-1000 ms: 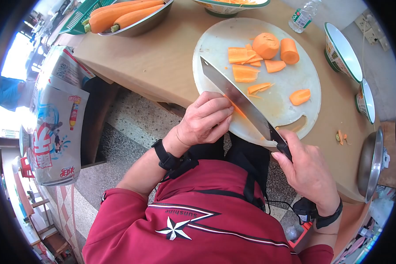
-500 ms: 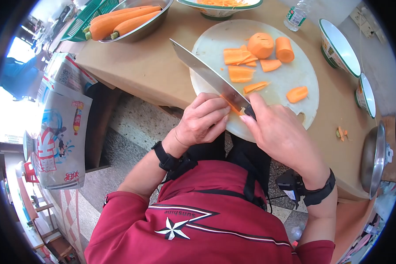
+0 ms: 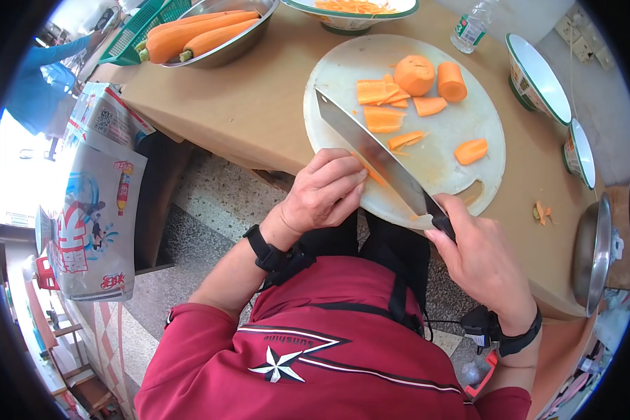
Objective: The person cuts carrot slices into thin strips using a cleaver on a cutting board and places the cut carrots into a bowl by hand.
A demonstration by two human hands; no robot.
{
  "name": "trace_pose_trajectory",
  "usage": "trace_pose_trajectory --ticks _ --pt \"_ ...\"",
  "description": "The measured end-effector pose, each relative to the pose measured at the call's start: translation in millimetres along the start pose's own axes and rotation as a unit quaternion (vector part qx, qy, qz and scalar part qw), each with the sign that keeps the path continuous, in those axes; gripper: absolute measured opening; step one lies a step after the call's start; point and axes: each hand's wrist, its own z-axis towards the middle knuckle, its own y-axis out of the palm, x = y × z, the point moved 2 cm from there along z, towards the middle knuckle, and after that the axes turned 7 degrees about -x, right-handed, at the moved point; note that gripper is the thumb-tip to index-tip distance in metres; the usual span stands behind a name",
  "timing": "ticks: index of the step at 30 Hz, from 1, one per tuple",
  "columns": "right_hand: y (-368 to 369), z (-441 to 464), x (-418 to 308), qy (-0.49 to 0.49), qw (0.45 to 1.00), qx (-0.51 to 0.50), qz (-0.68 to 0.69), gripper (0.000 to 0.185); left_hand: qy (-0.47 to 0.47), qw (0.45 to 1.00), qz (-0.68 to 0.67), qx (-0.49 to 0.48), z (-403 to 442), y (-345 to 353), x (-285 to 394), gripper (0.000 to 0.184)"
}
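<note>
My right hand (image 3: pixel 479 255) is closed round the black handle of a large knife (image 3: pixel 378 150), whose blade slants up and left over the near part of the round white cutting board (image 3: pixel 441 168). Against the blade's near side, my left hand (image 3: pixel 325 187) presses with curled fingers on a carrot piece (image 3: pixel 372 170), mostly hidden by the fingers and blade. Farther back on the board lie a thick carrot chunk (image 3: pixel 414 75), a carrot cylinder (image 3: pixel 451 82), flat carrot slices (image 3: pixel 383 120) and a rounded offcut (image 3: pixel 471 151).
Whole carrots (image 3: pixel 199 36) lie in a metal bowl (image 3: pixel 238 50) beside a green basket (image 3: pixel 129 40). A bowl of shredded carrot (image 3: pixel 350 21), a bottle (image 3: pixel 469 29), two enamel bowls (image 3: pixel 539 77) and a metal basin (image 3: pixel 591 255) ring the board. A person in blue (image 3: pixel 38 87) is far left.
The knife and my right hand moved up and left, then back down and right. My left hand stayed nearly still. The person in blue shifted at the far left.
</note>
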Motion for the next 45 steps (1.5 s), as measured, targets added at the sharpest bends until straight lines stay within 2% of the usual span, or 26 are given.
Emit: trace_pose_trajectory --ticks 5,7,11,16,26,29,31,38,40,43,45 --pt "-0.4 -6.6 -1.2 -0.015 1.000 0.005 0.000 0.034 0.000 1.000 -0.003 -0.002 -1.9 1.2 -0.8 0.019" --pt "-0.1 -8.1 0.8 0.016 1.000 0.000 0.024 0.037 0.000 1.000 -0.004 -0.003 -0.9 0.9 0.1 0.019" --pt "-1.0 -8.3 0.7 0.018 1.000 -0.002 0.020 0.038 0.000 1.000 -0.008 -0.003 -1.4 1.5 -0.6 0.018" --pt "-3.6 -7.2 0.2 -0.007 1.000 -0.026 -0.016 0.036 -0.001 1.000 -0.009 -0.002 -1.3 1.3 -0.7 0.018" --pt "-3.7 12.6 -6.3 0.004 0.999 -0.045 -0.025 0.028 -0.002 1.000 -0.018 -0.006 -1.7 -0.1 -2.5 0.019" --pt "4.7 37.8 -9.2 -0.019 1.000 -0.022 -0.011 0.025 -0.002 1.000 -0.015 -0.010 -1.0 -1.1 -2.6 0.020" --pt "9.6 53.8 -9.9 -0.070 0.997 0.018 -0.039 0.024 0.001 1.000 -0.013 -0.011 -1.2 -1.0 -2.6 0.021" --pt "9.0 51.1 -6.3 -0.074 0.995 0.041 -0.057 0.023 0.007 1.000 0.015 -0.011 -3.1 -2.2 -0.1 0.026" --pt "4.2 36.7 -4.4 0.020 0.999 -0.035 0.020 0.031 0.009 1.000 0.018 -0.011 -5.2 -2.1 -0.3 0.025" --pt "-0.1 15.9 -1.7 0.046 0.998 -0.037 0.013 0.034 0.011 1.000 0.022 -0.012 -7.0 -1.8 -0.9 0.025" --pt "1.5 6.7 0.5 0.029 0.999 -0.021 0.010 0.032 0.011 1.000 0.023 -0.013 -6.8 -2.2 -1.1 0.025"
